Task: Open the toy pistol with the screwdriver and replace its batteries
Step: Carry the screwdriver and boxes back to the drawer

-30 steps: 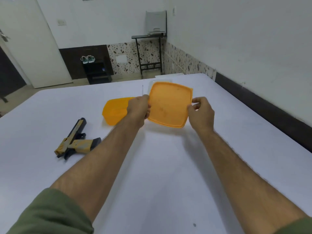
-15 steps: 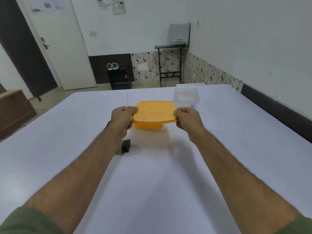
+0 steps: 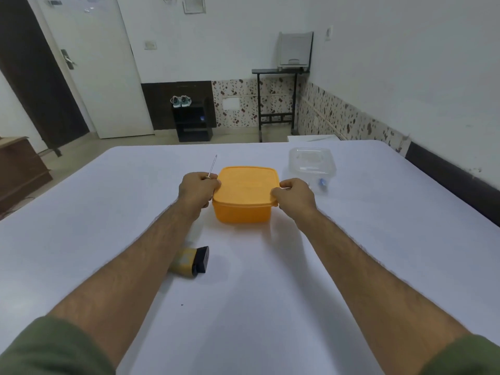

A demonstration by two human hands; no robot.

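- The left hand [image 3: 198, 189] has its grip curled on the left edge of the orange lid [image 3: 247, 185], with the thin metal shaft of a screwdriver [image 3: 212, 166] sticking up out of the fist
- The right hand [image 3: 293, 194] has its grip pinching the lid's right edge
- The lid sits on the orange container [image 3: 240, 213], which stands on the white tabletop [image 3: 270, 293]
- The toy pistol [image 3: 193, 262] lies on the tabletop nearer the person, mostly hidden under the left forearm; only its yellow handle and black base show
- A clear plastic box [image 3: 311, 165] stands just right of the orange container, something small and blue inside
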